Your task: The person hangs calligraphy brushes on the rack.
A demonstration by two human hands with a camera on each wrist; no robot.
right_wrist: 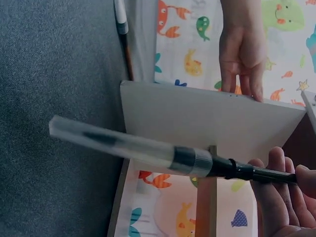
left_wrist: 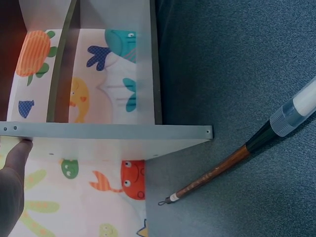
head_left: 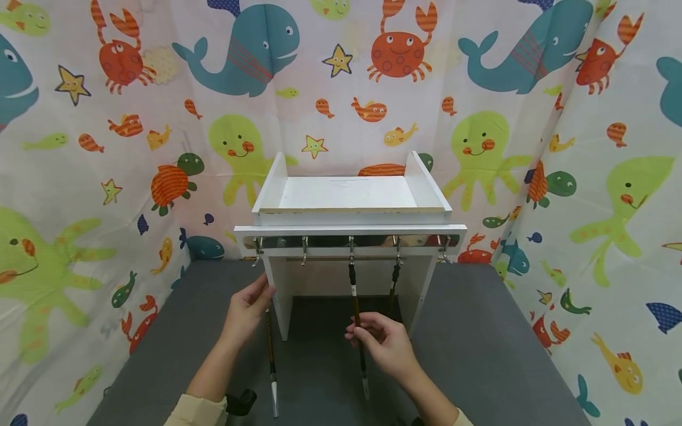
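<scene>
The white stand (head_left: 346, 192) is upright on a grey surface (head_left: 479, 331), with a metal strip (head_left: 325, 241) bearing five hooks (head_left: 305, 251) across its front. The right hand (head_left: 386, 346) is closed in a light pinch, thumb against fingertips, about the shaft of the held brush (head_left: 363, 358); no gap is seen between the digits and the shaft. This brush is near vertical below the third hook from the left, its dark top end close under that hook; whether its loop sits on the hook cannot be told. Its lower end carries a translucent cap, inside which a dark tip shows in the right wrist view. The left hand (head_left: 244, 313) has hold of nothing in its palm; its fingers are extended rather than clenched, with fingertips touching the left side panel (head_left: 279, 296) of the stand. A second brush (head_left: 395, 278) is below the fourth hook, its lower part behind the right hand. A third brush (head_left: 272, 355), likewise capped, lies on the grey surface beside the left side panel, with its looped end toward the back. Cream sleeves (head_left: 199, 411) cover both forearms in part. A curtain (head_left: 341, 127) printed with sea creatures encloses the back and sides
</scene>
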